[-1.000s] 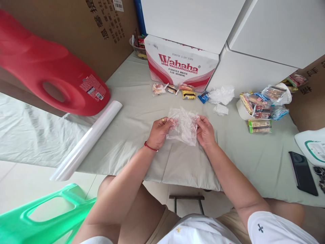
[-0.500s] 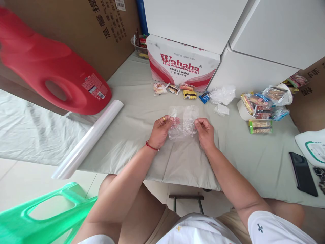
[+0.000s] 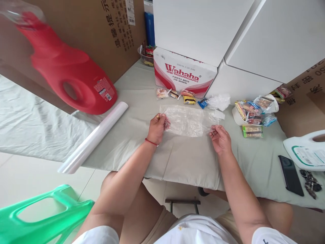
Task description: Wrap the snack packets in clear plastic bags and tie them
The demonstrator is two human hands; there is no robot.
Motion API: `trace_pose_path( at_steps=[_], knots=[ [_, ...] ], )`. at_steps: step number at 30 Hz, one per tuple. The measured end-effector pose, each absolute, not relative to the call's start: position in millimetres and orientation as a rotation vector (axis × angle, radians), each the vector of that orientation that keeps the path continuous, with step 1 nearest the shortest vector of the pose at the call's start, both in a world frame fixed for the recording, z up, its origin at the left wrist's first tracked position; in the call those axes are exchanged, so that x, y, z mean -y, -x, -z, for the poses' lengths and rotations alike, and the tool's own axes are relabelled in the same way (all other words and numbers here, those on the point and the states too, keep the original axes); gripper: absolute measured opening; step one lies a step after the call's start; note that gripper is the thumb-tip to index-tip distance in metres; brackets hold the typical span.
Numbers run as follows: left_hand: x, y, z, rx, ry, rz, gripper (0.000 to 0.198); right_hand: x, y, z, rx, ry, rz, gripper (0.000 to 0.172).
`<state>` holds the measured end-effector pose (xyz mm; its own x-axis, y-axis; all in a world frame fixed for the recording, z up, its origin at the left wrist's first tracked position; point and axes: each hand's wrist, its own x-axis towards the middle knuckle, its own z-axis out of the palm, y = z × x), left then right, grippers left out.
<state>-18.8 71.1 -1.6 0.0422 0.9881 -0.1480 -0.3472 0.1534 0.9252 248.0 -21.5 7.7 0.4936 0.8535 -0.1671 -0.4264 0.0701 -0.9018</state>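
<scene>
A clear plastic bag point(image 3: 189, 121) is stretched sideways between my two hands, just over the grey-green cloth. My left hand point(image 3: 157, 127) pinches its left end, with a red cord on the wrist. At the other end my right hand point(image 3: 220, 138) grips the bag's right edge between thumb and fingers. Beyond the bag lie several wrapped snacks point(image 3: 189, 100), a blue wrapped snack point(image 3: 202, 103) and a crumpled clear plastic bag point(image 3: 219, 101). A small white piece point(image 3: 219, 115) shows behind the bag's right end.
A Wahaha carton point(image 3: 184, 73) stands behind the snacks. At right are a white tub point(image 3: 238, 117) of snacks, a green-wrapped bar point(image 3: 252, 131), a phone point(image 3: 290, 176), keys point(image 3: 311, 184) and a white jug point(image 3: 307, 152). A plastic roll point(image 3: 93, 137) and red jug point(image 3: 76, 74) are left.
My hands have moved apart, the right one further to the right, and the folded bag is now spread out wider between them. The head view has shifted slightly.
</scene>
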Motion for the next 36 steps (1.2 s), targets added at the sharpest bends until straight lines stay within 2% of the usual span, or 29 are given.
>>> trace_pose_path(
  at_steps=[8, 14, 17, 20, 24, 27, 32, 36],
  knots=[
    [-74, 23, 6, -1.145, -1.063, -1.141, 0.028, 87, -263, -2, 0.479, 1.165, -1.106, 0.026],
    [-62, 23, -8, -1.287, -1.245, -1.423, 0.028, 95, -238, -26, 0.664, 1.377, -0.782, 0.03],
    [-44, 18, -15, -0.988, -1.325, -1.237, 0.026, 97, -208, -40, 1.014, 1.514, -0.602, 0.025],
    [-28, 12, -17, -0.752, -1.278, -0.961, 0.044, 96, -174, -47, 1.508, 1.627, -0.419, 0.02],
    [-19, 8, -16, -0.661, -1.137, -0.737, 0.064, 87, -137, -37, 1.975, 1.644, -0.302, 0.021],
    [-20, 8, -14, -0.686, -1.184, -0.672, 0.057, 83, -125, -23, 2.126, 1.624, -0.303, 0.025],
    [-23, 7, -6, -0.786, -1.282, -0.699, 0.041, 92, -137, -18, 1.952, 1.574, -0.501, 0.02],
    [-21, 2, -1, -0.744, -1.261, -0.705, 0.035, 84, -159, -24, 1.531, 1.61, -0.282, 0.022]
  ],
)
